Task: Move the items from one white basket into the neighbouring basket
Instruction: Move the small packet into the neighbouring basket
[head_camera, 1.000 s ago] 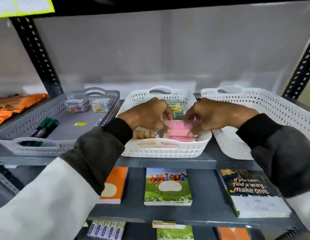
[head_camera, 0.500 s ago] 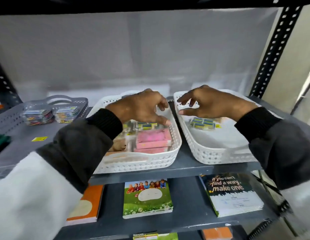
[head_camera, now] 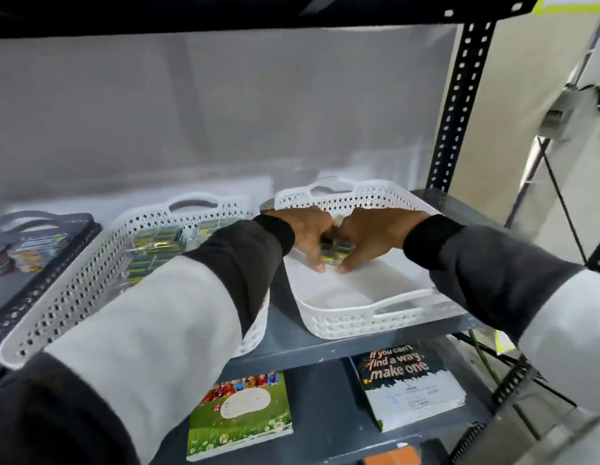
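My left hand and my right hand meet in the middle of the frame, inside the right white basket. The fingers of both hands curl downward around a small pack with green and yellow print, one hand on each side of it, and the fingertips touch the basket floor. Most of the pack is hidden under the hands, so I cannot tell if they press it firmly or only rest around it.

I judge the pack to be light and rather stiff, like a small box in a glossy wrapper, so it may slip a little. The short sides look like the best places to hold it, with thumb and fingers opposite. It does not seem fragile.

The rest of the floor of this basket is bare. To the left of it, at middle left of the frame, the left white basket stands just beside and holds more packs of the same print; my left sleeve covers its near part. Both baskets stand on the grey shelf. At the far left a grey tray carries other small packs. On the lower shelf lie two notebooks, one green and one dark.
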